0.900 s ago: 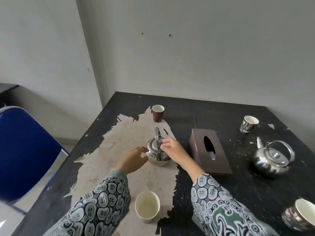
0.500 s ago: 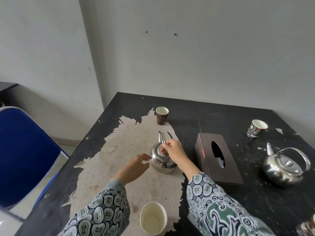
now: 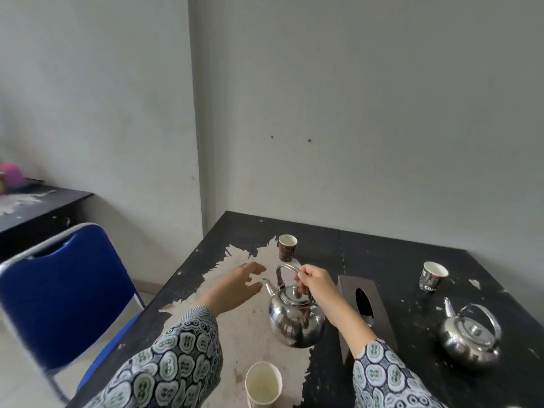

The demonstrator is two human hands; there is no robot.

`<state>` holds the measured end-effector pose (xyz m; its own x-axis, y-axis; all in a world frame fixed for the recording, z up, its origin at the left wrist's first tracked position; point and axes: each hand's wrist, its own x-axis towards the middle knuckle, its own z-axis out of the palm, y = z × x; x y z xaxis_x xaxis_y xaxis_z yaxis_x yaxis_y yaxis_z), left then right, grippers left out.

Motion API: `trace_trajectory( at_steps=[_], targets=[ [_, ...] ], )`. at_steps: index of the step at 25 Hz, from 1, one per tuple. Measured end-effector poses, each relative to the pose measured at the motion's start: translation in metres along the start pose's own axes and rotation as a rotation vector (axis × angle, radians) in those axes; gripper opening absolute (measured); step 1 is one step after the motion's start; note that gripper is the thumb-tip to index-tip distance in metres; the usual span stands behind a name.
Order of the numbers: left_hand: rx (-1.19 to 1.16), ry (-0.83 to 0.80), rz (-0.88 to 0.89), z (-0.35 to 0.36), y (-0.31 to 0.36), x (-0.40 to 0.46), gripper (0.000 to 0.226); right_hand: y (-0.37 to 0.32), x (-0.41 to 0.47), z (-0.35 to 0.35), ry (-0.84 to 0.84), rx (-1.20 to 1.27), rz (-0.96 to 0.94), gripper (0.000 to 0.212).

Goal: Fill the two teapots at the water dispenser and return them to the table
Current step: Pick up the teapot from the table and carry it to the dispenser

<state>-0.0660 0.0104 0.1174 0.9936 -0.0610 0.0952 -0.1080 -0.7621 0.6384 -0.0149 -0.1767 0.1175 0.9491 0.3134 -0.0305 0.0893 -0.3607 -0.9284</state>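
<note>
A shiny steel teapot [image 3: 295, 320] hangs just above the worn patch of the black table [image 3: 391, 257], its spout pointing left. My right hand [image 3: 316, 285] is shut on its arched handle. My left hand [image 3: 240, 285] hovers open beside the spout, fingers spread, not touching it. A second steel teapot [image 3: 469, 338] with its handle upright stands on the table at the right, untouched. No water dispenser is in view.
A dark tissue box [image 3: 365, 307] lies between the two teapots. Paper cups stand at the back [image 3: 287, 248], at the right [image 3: 432, 276] and at the near edge [image 3: 263, 384]. A blue chair [image 3: 61, 293] stands left of the table, a dark desk [image 3: 35, 210] beyond it.
My right hand has lifted the near teapot by its handle and brought it closer. My left hand has come off the teapot's side. The view has tilted up.
</note>
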Motion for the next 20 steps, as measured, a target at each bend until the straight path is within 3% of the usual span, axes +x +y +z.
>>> trace_trajectory(
  at_steps=[4,9,15,20],
  targets=[
    [0.009,0.136,0.049,-0.038,0.042,-0.046,0.044,-0.059,-0.047,0.002,-0.071,0.184,-0.164,0.029],
    [-0.106,0.229,0.045,-0.093,0.048,-0.122,0.027,-0.118,-0.091,0.042,-0.290,0.383,-0.304,0.030],
    [-0.146,0.371,0.000,-0.164,-0.004,-0.244,0.033,-0.166,-0.142,0.165,-0.601,0.500,-0.346,0.037],
    [-0.143,0.413,-0.036,-0.226,-0.072,-0.341,0.027,-0.194,-0.173,0.289,-0.663,0.532,-0.341,0.037]
  ],
)
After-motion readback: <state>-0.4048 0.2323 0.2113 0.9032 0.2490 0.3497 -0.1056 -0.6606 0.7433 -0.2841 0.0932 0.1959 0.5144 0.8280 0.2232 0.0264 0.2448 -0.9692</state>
